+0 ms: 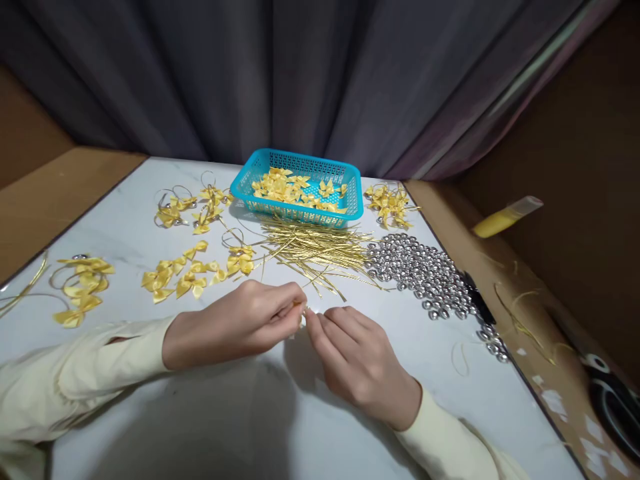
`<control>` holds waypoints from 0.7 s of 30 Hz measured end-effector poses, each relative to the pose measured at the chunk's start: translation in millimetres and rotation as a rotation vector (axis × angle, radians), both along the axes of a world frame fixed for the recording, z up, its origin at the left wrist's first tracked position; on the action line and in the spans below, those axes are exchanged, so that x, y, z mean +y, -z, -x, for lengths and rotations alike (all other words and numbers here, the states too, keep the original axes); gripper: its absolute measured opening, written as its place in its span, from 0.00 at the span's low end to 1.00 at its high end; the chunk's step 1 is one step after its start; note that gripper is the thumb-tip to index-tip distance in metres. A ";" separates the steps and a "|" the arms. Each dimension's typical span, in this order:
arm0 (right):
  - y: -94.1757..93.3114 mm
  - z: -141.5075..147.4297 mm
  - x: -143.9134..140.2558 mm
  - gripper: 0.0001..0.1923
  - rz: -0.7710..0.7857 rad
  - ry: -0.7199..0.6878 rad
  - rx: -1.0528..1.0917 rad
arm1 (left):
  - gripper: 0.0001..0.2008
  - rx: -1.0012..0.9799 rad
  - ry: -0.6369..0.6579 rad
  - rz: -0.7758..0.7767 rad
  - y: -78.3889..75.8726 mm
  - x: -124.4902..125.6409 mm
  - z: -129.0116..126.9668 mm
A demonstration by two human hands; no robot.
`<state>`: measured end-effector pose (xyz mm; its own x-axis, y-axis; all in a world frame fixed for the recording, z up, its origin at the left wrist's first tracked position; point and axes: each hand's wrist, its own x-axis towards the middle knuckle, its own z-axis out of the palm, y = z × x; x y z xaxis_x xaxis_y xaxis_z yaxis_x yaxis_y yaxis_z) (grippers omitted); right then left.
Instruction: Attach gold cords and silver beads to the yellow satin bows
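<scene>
My left hand (255,313) and my right hand (357,357) meet over the middle of the white board, both closed in a pinch. A small bit of yellow and white shows between the fingertips, mostly hidden; I cannot make out its kind. Just beyond the hands lies a loose pile of gold wire ties (320,250). Several yellow ribbon bows (175,270) lie past my left wrist, and one bow with a looped tie (240,260) sits nearer the pile. Shiny silver beads (420,270) are heaped beyond my right hand.
A turquoise basket (300,212) of yellow bows stands at the back. Finished-looking bow clusters lie at far left (83,287), back left (173,210) and back right (390,203). Off the right edge are a yellow-filled tube (505,217), black-handled scissors (613,407) and paper scraps (554,403).
</scene>
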<state>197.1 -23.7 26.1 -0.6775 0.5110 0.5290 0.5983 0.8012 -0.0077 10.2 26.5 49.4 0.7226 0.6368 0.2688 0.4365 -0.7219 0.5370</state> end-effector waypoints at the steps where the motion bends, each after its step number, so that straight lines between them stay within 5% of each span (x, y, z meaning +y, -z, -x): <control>1: 0.8 -0.4 0.2 0.15 -0.006 -0.004 -0.013 | 0.05 0.005 0.001 -0.010 1.2 -0.1 0.2; 6: 2.9 -1.7 0.8 0.14 0.047 0.014 0.044 | 0.05 -0.003 0.002 0.000 1.1 1.5 1.4; 13: -0.5 3.6 1.3 0.10 0.450 0.105 0.469 | 0.06 -0.012 0.033 0.060 -5.1 3.7 0.5; 21: -7.4 9.8 -5.2 0.04 0.179 0.337 0.567 | 0.07 -0.013 0.028 -0.047 -0.2 -0.6 0.4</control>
